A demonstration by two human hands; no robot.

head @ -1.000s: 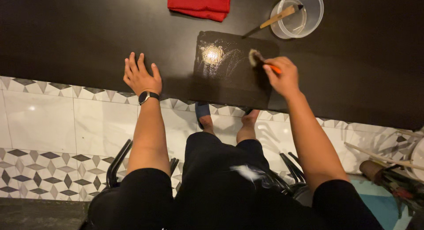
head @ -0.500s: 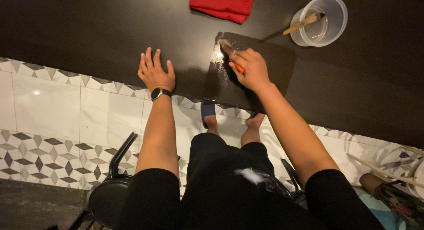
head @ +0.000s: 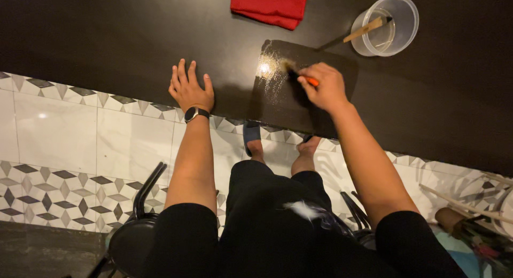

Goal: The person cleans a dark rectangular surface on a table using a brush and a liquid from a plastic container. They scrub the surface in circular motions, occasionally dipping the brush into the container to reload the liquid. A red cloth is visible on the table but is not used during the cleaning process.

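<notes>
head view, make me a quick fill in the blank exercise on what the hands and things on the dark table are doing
1. The right hand holds a brush with an ____ handle on the dark board.
2. The left hand lies flat on the table, with a ____ on its wrist.
3. The clear plastic cup holds a second brush with a ____ handle.
4. The folded cloth at the far edge is ____.

Missing words: orange; watch; wooden; red

Dark table (head: 107, 37) over glossy white floor tiles (head: 59, 134) with grey diamond borders, black chair (head: 133, 224) below.
</notes>
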